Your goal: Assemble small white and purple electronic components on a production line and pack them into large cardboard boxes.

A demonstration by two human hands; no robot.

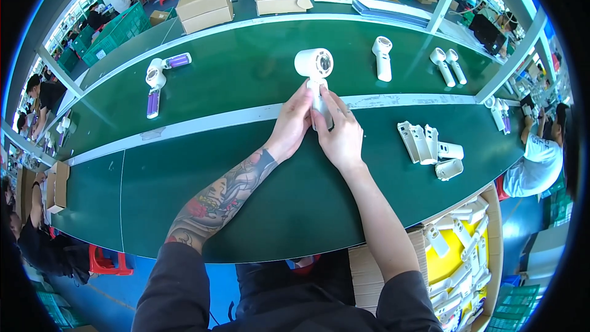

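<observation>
A white handheld fan (311,63) stands upright between my hands, its round head above my fingers and tilted toward the right. My left hand (290,124) is closed round the left side of its handle. My right hand (342,136) grips the handle from the right, fingers pressed along it. The lower handle is partly hidden by my fingers. On the green bench (258,203), to the right of my hands, lie several white handle shells (423,145), some with their hollow side up.
Beyond the pale strip lie a fan with purple parts (155,77), a white fan (383,61) and two smaller-looking fans (440,63). An open carton (495,258) of white shells stands at my right. Cartons (204,7) sit behind. A co-worker (531,154) sits at right.
</observation>
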